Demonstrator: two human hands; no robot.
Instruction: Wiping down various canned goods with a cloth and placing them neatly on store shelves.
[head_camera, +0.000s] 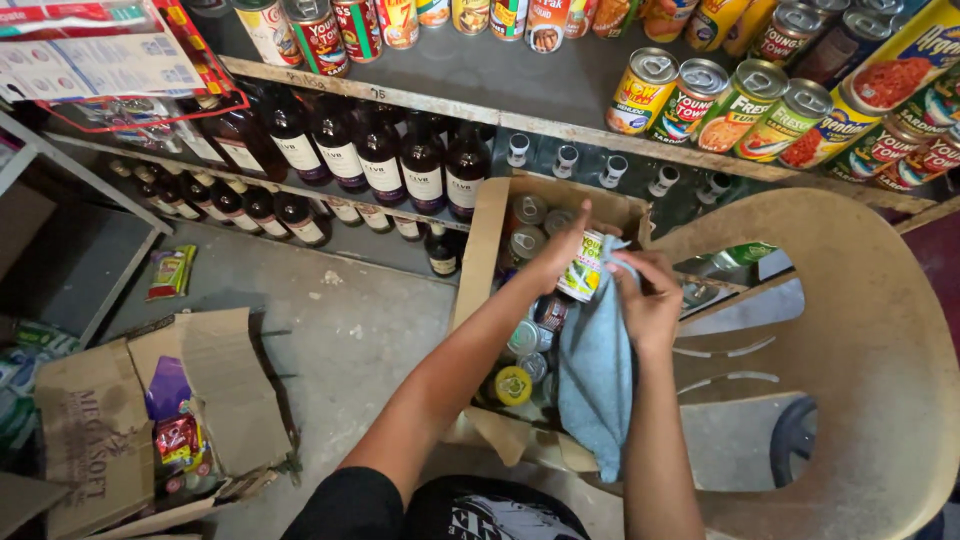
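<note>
My left hand (556, 255) grips a small tin can (582, 268) with a green and white label, held over an open cardboard box (482, 245). My right hand (648, 300) presses a light blue cloth (598, 375) against the can's side; the cloth hangs down over the box. Inside the box lie several more cans (528, 345), some with grey lids, one with a yellow lid.
A tan plastic chair (850, 330) stands at the right. Shelves behind hold rows of cans (740, 105) above and dark bottles (380, 155) below. At the lower left sits a torn cardboard box (110, 430) with packets, on a grey concrete floor (340, 340).
</note>
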